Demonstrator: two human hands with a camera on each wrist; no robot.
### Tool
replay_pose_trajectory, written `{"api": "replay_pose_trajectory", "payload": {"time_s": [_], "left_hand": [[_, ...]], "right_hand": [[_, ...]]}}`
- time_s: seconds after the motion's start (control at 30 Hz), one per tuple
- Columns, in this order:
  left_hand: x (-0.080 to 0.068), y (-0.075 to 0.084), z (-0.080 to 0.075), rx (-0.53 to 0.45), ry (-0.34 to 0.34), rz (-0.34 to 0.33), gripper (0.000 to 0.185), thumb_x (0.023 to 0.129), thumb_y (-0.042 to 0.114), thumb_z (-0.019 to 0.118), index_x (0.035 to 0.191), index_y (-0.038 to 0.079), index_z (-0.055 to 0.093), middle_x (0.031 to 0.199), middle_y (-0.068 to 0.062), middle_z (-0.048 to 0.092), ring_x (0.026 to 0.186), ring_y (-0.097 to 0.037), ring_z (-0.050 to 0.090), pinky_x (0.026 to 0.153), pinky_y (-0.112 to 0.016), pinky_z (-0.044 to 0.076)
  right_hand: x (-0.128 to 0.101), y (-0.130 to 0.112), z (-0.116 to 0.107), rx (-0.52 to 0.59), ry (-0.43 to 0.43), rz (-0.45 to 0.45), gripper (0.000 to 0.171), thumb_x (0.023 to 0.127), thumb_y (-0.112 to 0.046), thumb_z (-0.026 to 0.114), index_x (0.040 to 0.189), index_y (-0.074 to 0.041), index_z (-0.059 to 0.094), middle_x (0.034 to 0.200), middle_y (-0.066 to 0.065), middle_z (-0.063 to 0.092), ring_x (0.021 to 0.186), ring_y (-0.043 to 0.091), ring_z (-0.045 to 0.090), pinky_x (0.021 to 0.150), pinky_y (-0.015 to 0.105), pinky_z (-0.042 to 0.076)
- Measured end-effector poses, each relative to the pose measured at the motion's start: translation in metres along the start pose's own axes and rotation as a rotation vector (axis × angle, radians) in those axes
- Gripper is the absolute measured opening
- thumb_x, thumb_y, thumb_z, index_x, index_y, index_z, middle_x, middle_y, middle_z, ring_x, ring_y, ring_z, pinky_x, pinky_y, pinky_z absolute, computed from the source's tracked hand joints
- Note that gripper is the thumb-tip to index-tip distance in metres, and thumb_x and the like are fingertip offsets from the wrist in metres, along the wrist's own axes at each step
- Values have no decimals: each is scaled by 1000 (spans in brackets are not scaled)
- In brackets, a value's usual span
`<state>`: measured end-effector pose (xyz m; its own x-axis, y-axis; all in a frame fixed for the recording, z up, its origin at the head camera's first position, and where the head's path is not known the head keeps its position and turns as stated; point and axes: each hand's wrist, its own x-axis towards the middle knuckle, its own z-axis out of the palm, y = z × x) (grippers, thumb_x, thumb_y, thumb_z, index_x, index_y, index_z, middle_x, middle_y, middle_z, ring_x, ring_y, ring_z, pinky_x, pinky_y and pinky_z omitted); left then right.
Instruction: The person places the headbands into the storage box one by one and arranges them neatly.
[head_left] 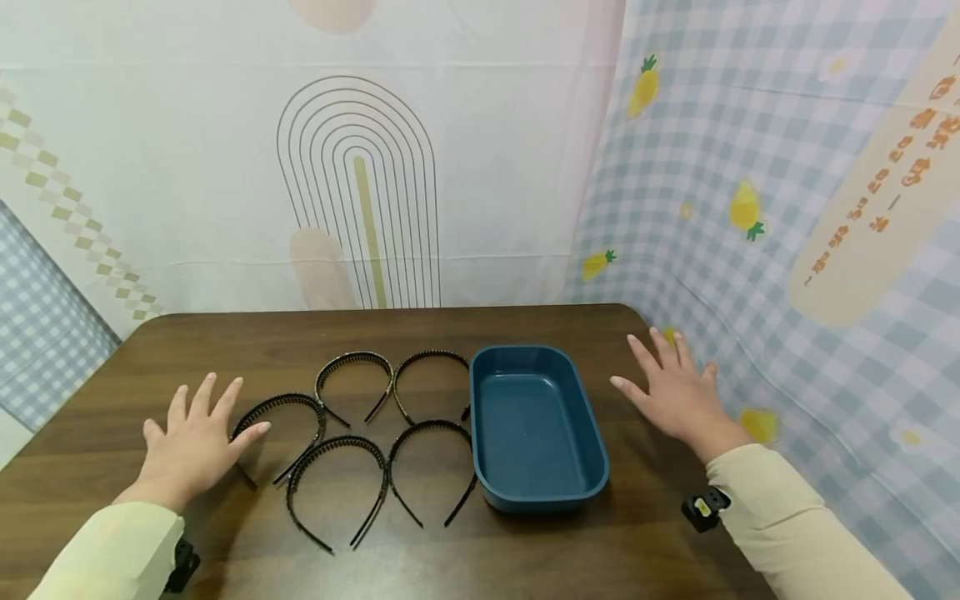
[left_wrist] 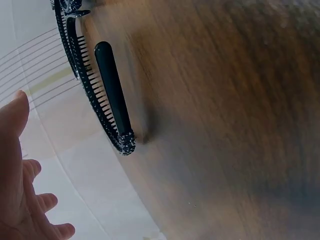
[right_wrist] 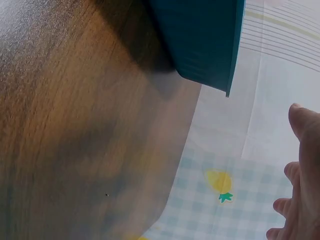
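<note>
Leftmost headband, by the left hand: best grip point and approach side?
Pinch the leftmost headband at the top of its arch, coming from above with the left hand. It lies flat on the table, arch away from the person, thin tips toward them. The crown is exposed, though a neighbouring headband sits close on the right.

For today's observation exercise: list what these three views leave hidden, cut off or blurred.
- Head view: the left hand covers one end of the nearest headband.
- Left wrist view: that headband is cut off by the top edge.
- Right wrist view: only the blue tray underside shows; the table is blurred.
</note>
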<state>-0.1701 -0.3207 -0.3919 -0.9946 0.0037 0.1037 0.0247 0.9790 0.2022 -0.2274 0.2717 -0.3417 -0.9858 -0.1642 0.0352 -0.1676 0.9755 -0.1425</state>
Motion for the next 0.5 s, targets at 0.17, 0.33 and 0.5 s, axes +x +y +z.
{"api": "replay_pose_trajectory", "payload": {"time_s": [0.17,0.33,0.5], "left_hand": [[1,-3,2,-31,-17,-18,86,95,64,37,155,8,9,153,-34,4,133,-62,4,85,-85,10],[4,-10,4,-88,-12,-33,85,97,61,38,155,5,10,151,-36,8,131,-63,9,85,-83,16],[6,-15,6,-139,-21,-48,86,96,61,39,154,4,10,150,-38,10,128,-64,13,87,-81,19]], "right_hand": [[1,1,3,26,-4,-3,85,94,-69,31,157,-17,6,160,22,0,142,50,-7,96,81,-2],[1,2,10,61,-7,-4,85,95,-67,33,157,-17,5,159,23,2,141,51,-5,97,80,0],[2,5,19,122,4,-11,86,94,-68,33,157,-16,4,159,25,4,141,52,-2,100,78,5]]}}
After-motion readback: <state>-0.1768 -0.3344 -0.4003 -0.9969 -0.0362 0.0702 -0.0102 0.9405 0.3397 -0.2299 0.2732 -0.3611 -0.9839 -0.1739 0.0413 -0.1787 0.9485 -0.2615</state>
